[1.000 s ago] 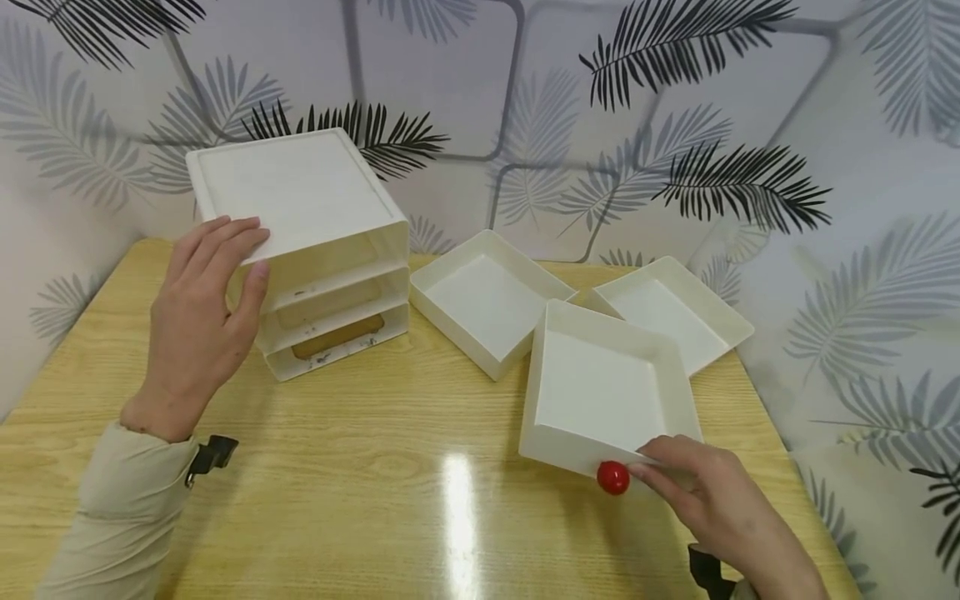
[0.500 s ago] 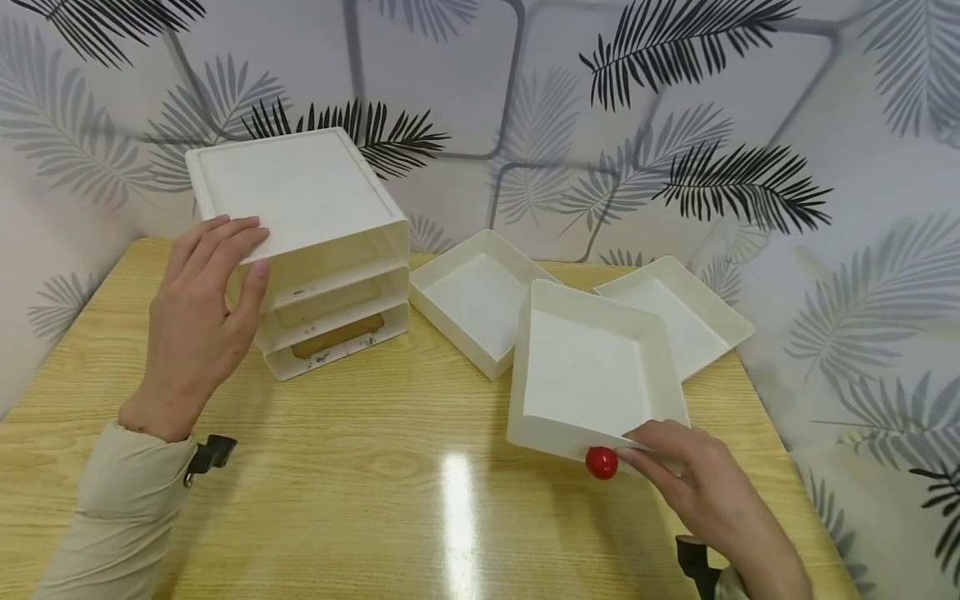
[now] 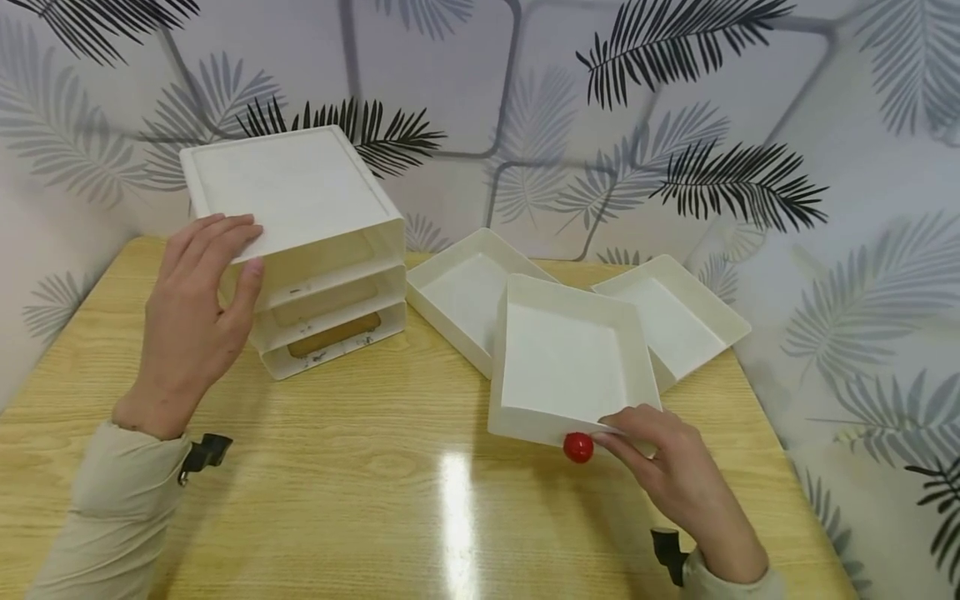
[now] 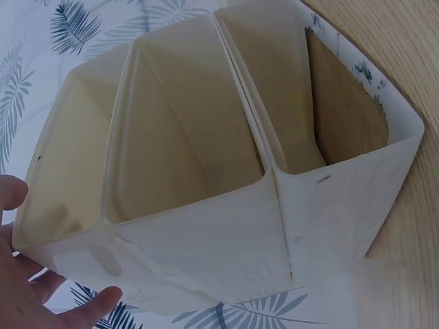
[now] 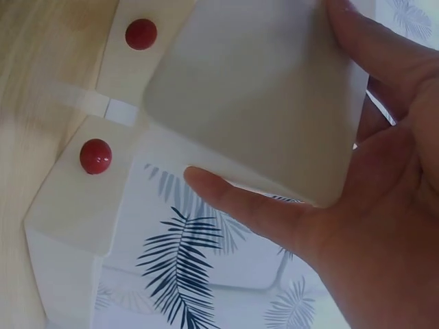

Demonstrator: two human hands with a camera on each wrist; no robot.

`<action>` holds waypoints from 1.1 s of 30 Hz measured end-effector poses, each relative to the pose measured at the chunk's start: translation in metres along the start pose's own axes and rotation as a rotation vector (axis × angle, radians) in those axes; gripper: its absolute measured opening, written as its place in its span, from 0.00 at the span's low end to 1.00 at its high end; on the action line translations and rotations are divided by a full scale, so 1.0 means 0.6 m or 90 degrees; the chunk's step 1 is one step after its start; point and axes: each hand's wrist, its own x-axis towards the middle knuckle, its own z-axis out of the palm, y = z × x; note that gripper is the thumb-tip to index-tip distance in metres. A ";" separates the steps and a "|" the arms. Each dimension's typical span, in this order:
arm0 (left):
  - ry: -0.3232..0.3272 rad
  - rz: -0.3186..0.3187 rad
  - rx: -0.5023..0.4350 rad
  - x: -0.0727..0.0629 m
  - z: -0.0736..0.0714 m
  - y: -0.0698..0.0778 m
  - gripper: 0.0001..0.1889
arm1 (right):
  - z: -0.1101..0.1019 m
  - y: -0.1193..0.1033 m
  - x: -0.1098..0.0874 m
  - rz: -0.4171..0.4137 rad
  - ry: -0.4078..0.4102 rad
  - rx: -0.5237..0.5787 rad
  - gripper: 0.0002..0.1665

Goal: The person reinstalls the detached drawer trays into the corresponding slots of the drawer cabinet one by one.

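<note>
A white drawer cabinet with three open compartments stands tilted to view on the left of the table. My left hand holds its upper left front corner, fingers over the top and thumb at the front edge; the left wrist view shows the compartments bare inside. On the right, my right hand pinches the front panel of a white drawer beside its red knob. That drawer is raised off the table and has nothing in it. Two red knobs on white panels show in the right wrist view.
Behind the held drawer, two more white drawers lie on the table, one on the left and one on the right. The wooden table meets a leaf-patterned wall at the back and right.
My right hand has carried the held drawer leftward and slightly away from me, covering more of the left rear drawer. My left hand and the cabinet stay where they were.
</note>
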 end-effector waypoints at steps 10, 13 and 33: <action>-0.005 -0.005 -0.077 0.008 0.000 -0.018 0.21 | 0.023 0.001 0.011 -0.036 0.044 0.006 0.19; -0.008 -0.015 -0.094 0.009 0.000 -0.022 0.22 | 0.027 0.001 0.014 -0.031 0.059 0.006 0.17; 0.003 -0.005 -0.100 0.012 0.001 -0.024 0.21 | 0.049 0.010 0.012 -0.048 0.062 -0.127 0.18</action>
